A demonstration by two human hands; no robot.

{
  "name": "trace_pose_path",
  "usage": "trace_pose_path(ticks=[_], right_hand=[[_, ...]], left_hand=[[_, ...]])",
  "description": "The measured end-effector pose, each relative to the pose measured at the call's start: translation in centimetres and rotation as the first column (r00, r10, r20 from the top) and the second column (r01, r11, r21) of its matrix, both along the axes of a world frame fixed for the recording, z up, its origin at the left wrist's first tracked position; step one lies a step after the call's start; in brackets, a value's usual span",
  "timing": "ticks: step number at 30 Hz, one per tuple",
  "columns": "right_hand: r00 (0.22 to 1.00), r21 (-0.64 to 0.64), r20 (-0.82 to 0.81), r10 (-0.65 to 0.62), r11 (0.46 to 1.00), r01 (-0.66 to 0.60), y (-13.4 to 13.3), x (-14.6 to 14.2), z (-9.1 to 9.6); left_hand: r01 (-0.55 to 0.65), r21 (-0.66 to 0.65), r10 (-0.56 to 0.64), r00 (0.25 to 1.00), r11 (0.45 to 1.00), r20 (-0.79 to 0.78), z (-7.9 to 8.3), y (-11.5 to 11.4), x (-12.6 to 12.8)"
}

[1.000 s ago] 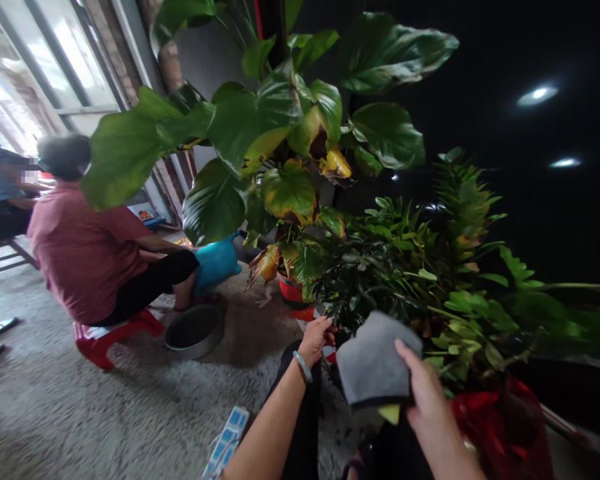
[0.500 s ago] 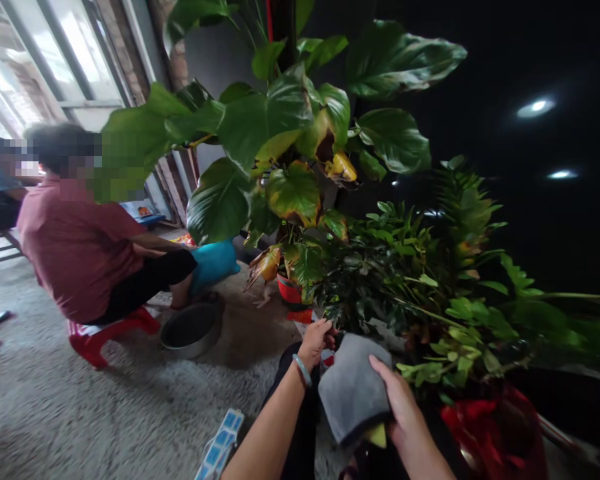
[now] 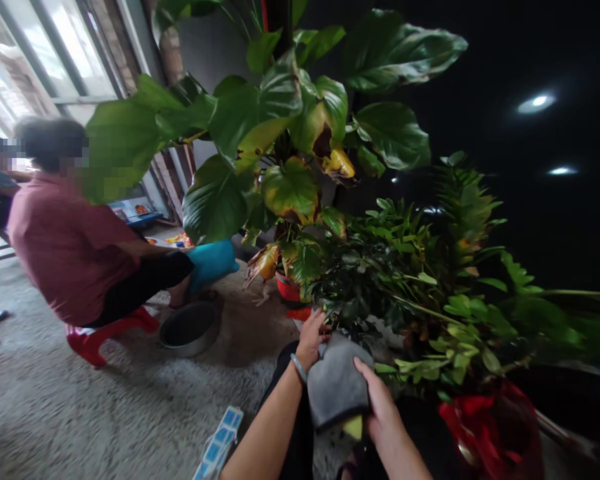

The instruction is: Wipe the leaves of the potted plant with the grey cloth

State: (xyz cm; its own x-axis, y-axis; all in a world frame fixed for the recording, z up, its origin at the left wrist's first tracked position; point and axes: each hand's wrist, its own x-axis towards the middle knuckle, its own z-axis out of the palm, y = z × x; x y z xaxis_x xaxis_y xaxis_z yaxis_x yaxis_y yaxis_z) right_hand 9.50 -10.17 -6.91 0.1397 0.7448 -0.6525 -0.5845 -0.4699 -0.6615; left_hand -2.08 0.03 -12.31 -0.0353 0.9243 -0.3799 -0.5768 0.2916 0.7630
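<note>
Grey cloth (image 3: 336, 387), pinched in the right fingers (image 3: 363, 368).
It hangs just below the left fingers (image 3: 318, 317), loosely spread; holding seems the step, and the next move likely calls for a steady pinch.

Just behind the left hand (image 3: 312, 337), 1 smooth, pale blue-green bangle (image 3: 298, 368) is circling the wrist; the 2 forearms (image 3: 266, 427) are showing bare, with black trousers (image 3: 304, 437) appearing below.

Both arms (image 3: 267, 423) forward, angled inward.
Left hand (image 3: 310, 340) extended, fingers (image 3: 321, 329) look part-spread, bit blurry; right hand (image 3: 379, 397) gripping, thumb (image 3: 363, 368) uppermost.
</note>
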Motion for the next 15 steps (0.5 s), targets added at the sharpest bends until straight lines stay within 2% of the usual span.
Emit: trace_pose_path(ticks=[2, 4, 8, 12, 15], right_hand=[[0.998, -0.002, 0.060, -0.012, 1.000, 0.013, -2.1, 0.4, -1.2], [0.992, -0.001, 0.126, -0.030, 1.000, 0.030, -3.0, 1.3, -1.3], [0.969, 0.028, 0.244, -0.026, 0.999, 0.020, -3.2, 2.7, -0.3], [0.932, 0.056, 0.360, 0.042, 0.996, -0.066, -3.5, 3.1, 0.4], [0.903, 0.149, 0.426, 0.061, 0.979, -0.137, -3.1, 2.8, 2.5]], left_hand=[[-0.061, -0.028, 0.062, 0.998, 0.998, 0.029, 0.0, 0.0, -0.1], [-0.087, -0.043, 0.089, 0.995, 0.995, 0.054, 0.1, 0.0, -0.1], [-0.091, -0.055, 0.096, 0.991, 0.994, 0.091, 0.2, 0.1, 0.0], [-0.115, -0.054, 0.121, 0.983, 0.992, 0.141, 0.8, 1.7, -0.3], [-0.108, -0.025, 0.110, 0.984, 0.994, 0.138, 1.5, 3.7, -0.6]])
